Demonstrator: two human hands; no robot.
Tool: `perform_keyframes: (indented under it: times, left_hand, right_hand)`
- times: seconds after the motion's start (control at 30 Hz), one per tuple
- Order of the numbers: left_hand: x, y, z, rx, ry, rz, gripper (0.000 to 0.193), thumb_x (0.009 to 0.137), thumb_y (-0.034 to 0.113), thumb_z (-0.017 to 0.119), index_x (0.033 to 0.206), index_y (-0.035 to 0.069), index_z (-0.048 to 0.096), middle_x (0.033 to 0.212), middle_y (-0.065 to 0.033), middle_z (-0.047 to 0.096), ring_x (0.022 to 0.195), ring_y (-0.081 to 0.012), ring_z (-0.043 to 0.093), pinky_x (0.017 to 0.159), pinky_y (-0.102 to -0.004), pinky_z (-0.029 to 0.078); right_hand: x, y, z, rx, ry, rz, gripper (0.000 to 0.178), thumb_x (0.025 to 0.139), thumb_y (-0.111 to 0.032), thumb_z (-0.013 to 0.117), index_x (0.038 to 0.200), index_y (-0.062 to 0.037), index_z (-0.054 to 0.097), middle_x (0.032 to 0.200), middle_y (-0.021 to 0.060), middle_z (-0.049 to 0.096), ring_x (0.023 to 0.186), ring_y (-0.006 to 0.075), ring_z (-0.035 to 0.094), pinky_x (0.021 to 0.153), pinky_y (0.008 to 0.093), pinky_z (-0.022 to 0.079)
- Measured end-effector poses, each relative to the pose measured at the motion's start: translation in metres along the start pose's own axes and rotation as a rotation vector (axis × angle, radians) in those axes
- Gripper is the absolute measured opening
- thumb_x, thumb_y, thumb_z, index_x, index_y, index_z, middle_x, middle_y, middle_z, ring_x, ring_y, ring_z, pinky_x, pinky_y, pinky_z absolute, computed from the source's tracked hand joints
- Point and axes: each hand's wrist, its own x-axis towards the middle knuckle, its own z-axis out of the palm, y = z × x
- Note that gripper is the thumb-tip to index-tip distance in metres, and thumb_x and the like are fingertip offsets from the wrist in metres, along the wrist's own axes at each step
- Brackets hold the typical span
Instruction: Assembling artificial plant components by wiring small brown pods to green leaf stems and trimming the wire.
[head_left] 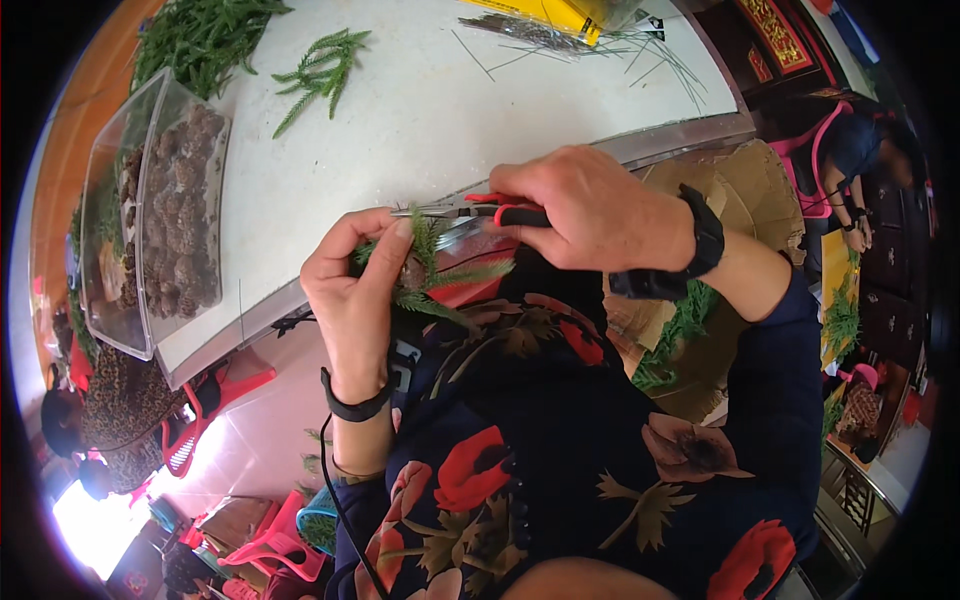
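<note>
While left fingers (385,240) pinch a green sprig (432,268), right fingers (520,185) clasp pliers (470,211).

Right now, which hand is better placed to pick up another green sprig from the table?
Probably the left hand: the loose green sprig lies on its side of the table, though it holds a sprig bundle. The right hand grips the red-handled pliers.

Your way over the white table top (430,110) is open in the middle, but the clear plastic box of brown pine cones (170,215), loose green fir sprig (322,75) and thin wires (620,50) block its edges.
</note>
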Motion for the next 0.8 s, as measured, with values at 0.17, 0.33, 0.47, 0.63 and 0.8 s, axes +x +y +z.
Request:
perform_keyframes:
  times: [0.17, 0.33, 0.47, 0.63, 0.8]
  left_hand:
    - [-0.002, -0.001, 0.006, -0.085, 0.046, 0.075, 0.007, 0.088, -0.001, 0.058, 0.090, -0.005, 0.064, 0.083, -0.0051, 0.066, 0.069, -0.0073, 0.058, 0.061, -0.0210, 0.045]
    - [0.003, -0.016, -0.009, -0.606, -0.253, -0.125, 0.011, 0.086, 0.004, 0.058, 0.090, -0.005, 0.063, 0.074, -0.0066, 0.061, 0.066, -0.0129, 0.054, 0.061, -0.0246, 0.044]
    - [-0.002, -0.020, -0.001, -0.905, -0.435, -0.259, 0.015, 0.084, 0.010, 0.058, 0.088, -0.004, 0.060, 0.069, -0.0084, 0.057, 0.062, -0.0182, 0.049, 0.061, -0.0284, 0.043]
    - [0.003, -0.021, 0.001, -1.018, -0.615, -0.202, 0.018, 0.082, 0.013, 0.056, 0.087, -0.005, 0.059, 0.065, -0.0083, 0.052, 0.058, -0.0213, 0.043, 0.059, -0.0322, 0.042]
    - [0.003, -0.017, -0.001, -0.794, -0.437, -0.066, 0.015, 0.085, 0.007, 0.055, 0.090, -0.006, 0.061, 0.066, -0.0079, 0.056, 0.063, -0.0182, 0.049, 0.059, -0.0294, 0.043]
  right_hand:
    - [0.002, 0.003, 0.001, -0.001, 0.106, -0.049, 0.030, 0.079, -0.016, 0.071, 0.102, -0.0043, 0.056, 0.086, 0.0119, 0.060, 0.078, 0.0346, 0.059, 0.068, 0.0391, 0.045]
    - [0.019, 0.024, 0.001, 0.021, 0.199, -0.375, 0.036, 0.074, -0.013, 0.072, 0.106, -0.0078, 0.055, 0.091, 0.0078, 0.058, 0.085, 0.0319, 0.058, 0.074, 0.0399, 0.043]
    - [0.030, 0.021, 0.006, 0.067, 0.204, -0.493, 0.040, 0.070, -0.010, 0.072, 0.106, -0.0096, 0.055, 0.091, 0.0053, 0.056, 0.087, 0.0310, 0.056, 0.077, 0.0403, 0.042]
    - [0.031, 0.020, 0.004, 0.042, 0.230, -0.542, 0.037, 0.069, -0.010, 0.069, 0.103, -0.0088, 0.055, 0.086, 0.0064, 0.056, 0.082, 0.0319, 0.056, 0.072, 0.0400, 0.043]
    - [0.020, 0.023, 0.008, 0.113, 0.116, -0.351, 0.028, 0.074, -0.014, 0.068, 0.098, -0.0050, 0.058, 0.076, 0.0127, 0.057, 0.073, 0.0353, 0.057, 0.064, 0.0405, 0.044]
